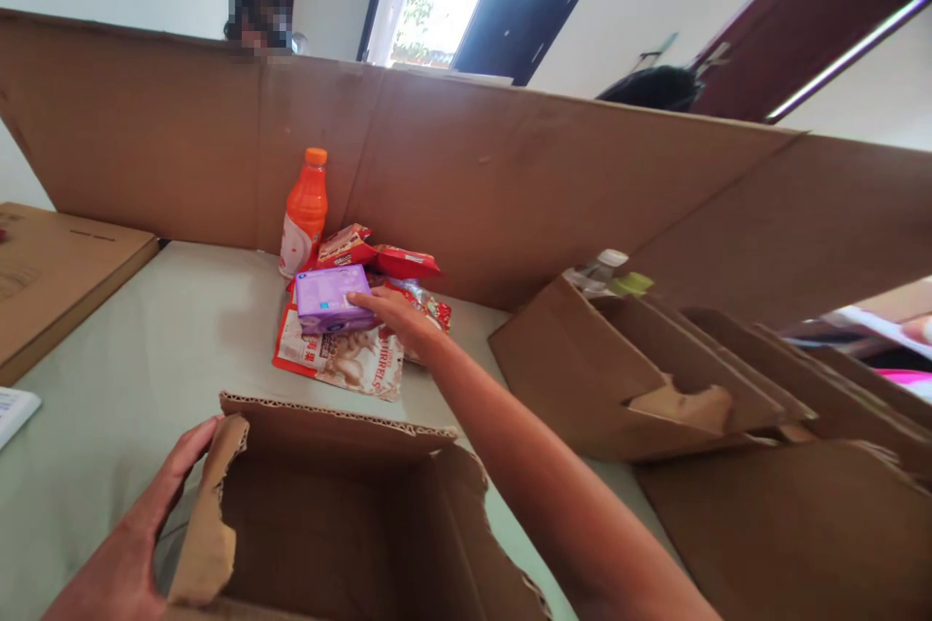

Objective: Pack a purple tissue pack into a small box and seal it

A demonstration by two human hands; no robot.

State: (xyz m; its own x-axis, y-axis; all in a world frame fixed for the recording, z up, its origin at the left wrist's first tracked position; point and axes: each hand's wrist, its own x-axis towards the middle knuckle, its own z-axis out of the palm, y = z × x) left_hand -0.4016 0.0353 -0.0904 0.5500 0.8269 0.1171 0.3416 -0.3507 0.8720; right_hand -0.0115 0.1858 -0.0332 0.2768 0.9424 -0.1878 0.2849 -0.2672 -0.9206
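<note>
My left hand (pixel 156 514) grips the left wall of an open cardboard box (pixel 342 427) with rough-cut edges, close in front of me. Nothing shows on the visible part of its inside. Beyond the box, my right hand (pixel 393 310) is closed on the right end of a purple pack (pixel 331 291), possibly tissues; its far fingers are hidden. That pack is over a flat red-and-white snack bag (pixel 356 364). Behind it are red snack packets (pixel 404 262), and another shiny packet (pixel 441 313) lies partly under my wrist. An orange drink bottle (pixel 306 213) stands upright at the back left.
A tall cardboard partition (pixel 473 165) runs along the table's back. To the right stand open cardboard boxes (pixel 575 359), one with a white-capped bottle (pixel 604 264) inside. A flat carton (pixel 65 272) lies at left, with a white object (pixel 16 412) nearer. People's heads show beyond the partition.
</note>
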